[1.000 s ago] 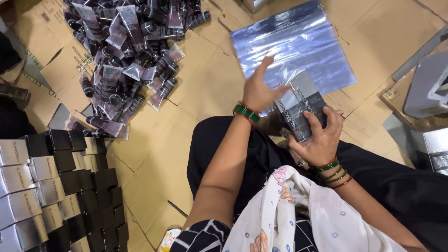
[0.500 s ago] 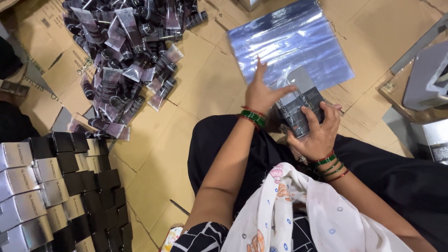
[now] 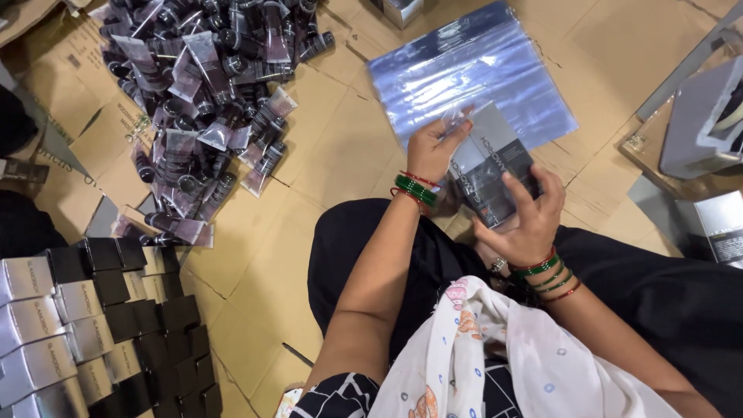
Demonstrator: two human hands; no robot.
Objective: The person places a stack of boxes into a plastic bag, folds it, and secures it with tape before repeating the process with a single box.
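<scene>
Holding: the right hand (image 3: 525, 224) grips a small stack of grey-and-black rectangular cartons (image 3: 489, 172) from below, fingers (image 3: 517, 195) spread across the printed face, judged so the stack stays squared while it is wrapped
Left hand: the left hand (image 3: 430, 149) pinches a thin clear plastic sleeve (image 3: 457, 124) at the top left corner of the cartons, fingers narrow and closed on the film, seemingly to keep its mouth against the stack
Where the cartons are: raised above the lap, just in front of the knees, overlapping the near edge of the clear plastic bags
Clear plastic bags: a flat pile of bluish see-through plastic bags (image 3: 472, 73) lies on the floor just beyond the cartons, within easy reach of the left hand
Tubes: a loose heap of dark tubes in clear wrappers (image 3: 205, 101) sits well to the left of the cartons
Boxed stock: rows of silver and black cartons (image 3: 93, 325) stand packed side by side, far left of and nearer than the held stack
Floor: flattened brown cardboard sheets (image 3: 309, 155) cover the floor under everything
Right side: a grey box (image 3: 700, 124) and a silver carton (image 3: 716, 224) lie right of the cartons, partly cut off
Labels: the held cartons carry pale lettering on a dark band
</scene>
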